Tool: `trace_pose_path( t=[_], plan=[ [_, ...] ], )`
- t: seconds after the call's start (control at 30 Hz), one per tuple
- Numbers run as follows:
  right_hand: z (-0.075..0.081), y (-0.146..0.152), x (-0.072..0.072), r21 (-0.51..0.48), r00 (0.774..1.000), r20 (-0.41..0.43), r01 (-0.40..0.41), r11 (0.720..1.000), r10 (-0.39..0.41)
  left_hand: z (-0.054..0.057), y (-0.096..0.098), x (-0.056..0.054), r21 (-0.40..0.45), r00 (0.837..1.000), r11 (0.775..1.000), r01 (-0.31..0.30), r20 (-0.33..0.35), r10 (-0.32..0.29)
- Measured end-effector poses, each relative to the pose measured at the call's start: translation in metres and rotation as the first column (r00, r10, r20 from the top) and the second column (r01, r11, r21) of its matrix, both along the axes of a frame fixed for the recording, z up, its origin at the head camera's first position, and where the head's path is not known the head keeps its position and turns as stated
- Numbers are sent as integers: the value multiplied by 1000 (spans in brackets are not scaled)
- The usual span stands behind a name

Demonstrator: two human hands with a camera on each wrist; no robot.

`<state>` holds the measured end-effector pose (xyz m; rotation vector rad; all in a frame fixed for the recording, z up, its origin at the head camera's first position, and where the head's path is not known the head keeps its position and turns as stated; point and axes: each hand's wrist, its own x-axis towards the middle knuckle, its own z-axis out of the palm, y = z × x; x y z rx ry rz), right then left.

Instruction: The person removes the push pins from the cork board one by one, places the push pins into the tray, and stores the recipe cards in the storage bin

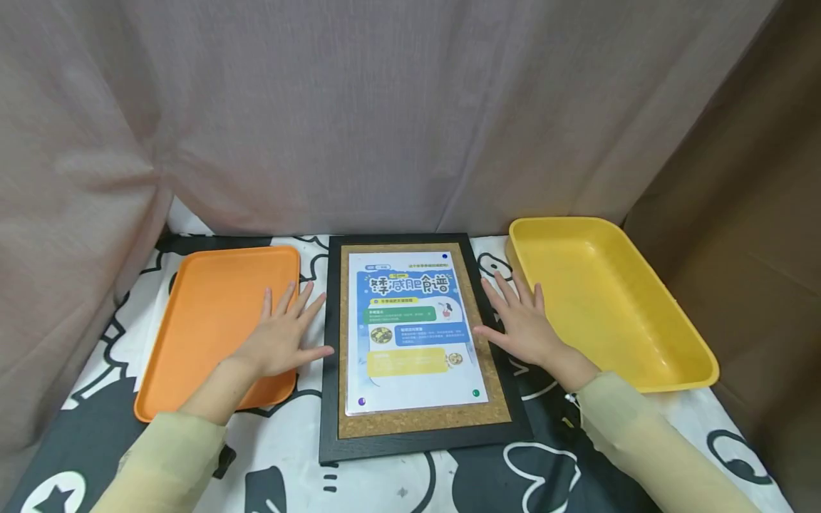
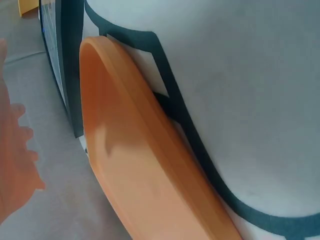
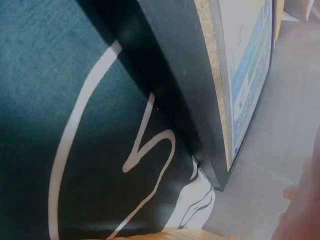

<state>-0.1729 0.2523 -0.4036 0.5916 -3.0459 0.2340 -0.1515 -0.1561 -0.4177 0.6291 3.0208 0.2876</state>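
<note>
Between the hands lies a cork board with a black frame (image 1: 426, 443). A printed sheet (image 1: 420, 388) with blue, green and yellow blocks lies on its cork, with a blue, a purple and a green push pin at its corners. My left hand (image 1: 282, 338) is spread with straight fingers over the orange tray's (image 1: 212, 320) right side, its thumb tip by the frame's left edge. My right hand (image 1: 522, 328) is likewise spread, between the frame's right edge and the yellow tray (image 1: 616, 306). Neither hand holds anything. Whether the fingertips touch the frame I cannot tell.
The orange tray is shallow; the yellow one is deeper with raised walls. A black-and-white patterned cloth (image 1: 385, 484) covers the table. A grey-beige curtain (image 1: 385, 121) hangs close behind everything, and a brown drape (image 1: 757, 235) borders the right side.
</note>
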Motion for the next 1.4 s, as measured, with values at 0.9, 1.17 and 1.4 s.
trace_pose_path(
  t=[0.9, 1.17, 1.4],
  plan=[
    [1, -5, 5, -13, 1000, 17, 2, 1000, -2, -3, 36, -4, 455, 968, 882, -123, 250, 6],
    [-4, -11, 4, -28, 1000, 17, 4, 1000, -3, -6, 34, 1, 473, 969, 875, -105, 248, -17],
    [-8, -16, 2, -198, 986, 167, 48, 979, -15, -9, 35, 6, 493, 969, 867, -74, 241, -54]
  ],
)
